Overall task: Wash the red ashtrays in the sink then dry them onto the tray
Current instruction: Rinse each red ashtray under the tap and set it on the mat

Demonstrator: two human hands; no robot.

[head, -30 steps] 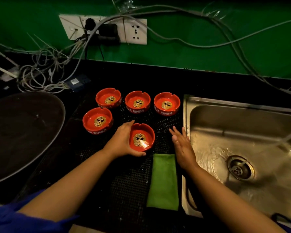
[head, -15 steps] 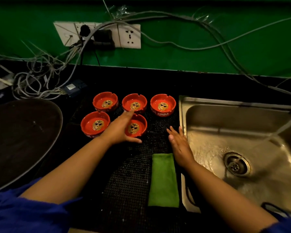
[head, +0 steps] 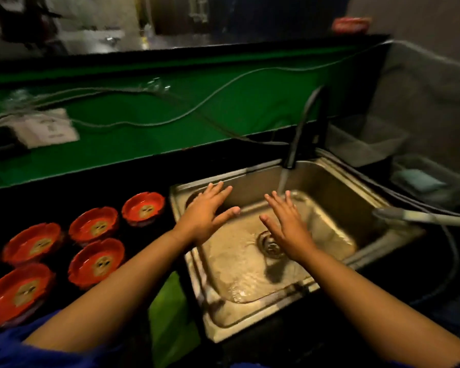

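1. both hands are out over the sink, and neither has hold of anything. the left hand is flat with its fingers spread, above the basin's near-left corner. the right hand is just as open, its fingertips close under the water falling from the tap.
2. the red ashtrays, five of them, sit on the black counter left of the sink, all upright and apart from one another. none is in the basin, so i'd say no washing has begun.
3. the nearest ashtray is just beside the sink's left rim, a short reach left of the left hand. the others trail away further left and towards the person. the right hand is well apart from all of them.
4. they look hard, stiff and glossy, like glazed ware or moulded plastic. i can't tell which through the blur. they seem light enough for one hand each.
5. wet, that smooth surface would likely turn slippery, and a drop onto the steel basin could chip one.
6. i'd take one at the rim, thumb inside the bowl and fingers under the outer wall. the notches cut into the rim should give some purchase.
7. a green cloth lies on the counter between the ashtrays and the sink, partly under the left forearm and handy for drying.
8. i can't see the tray from here.
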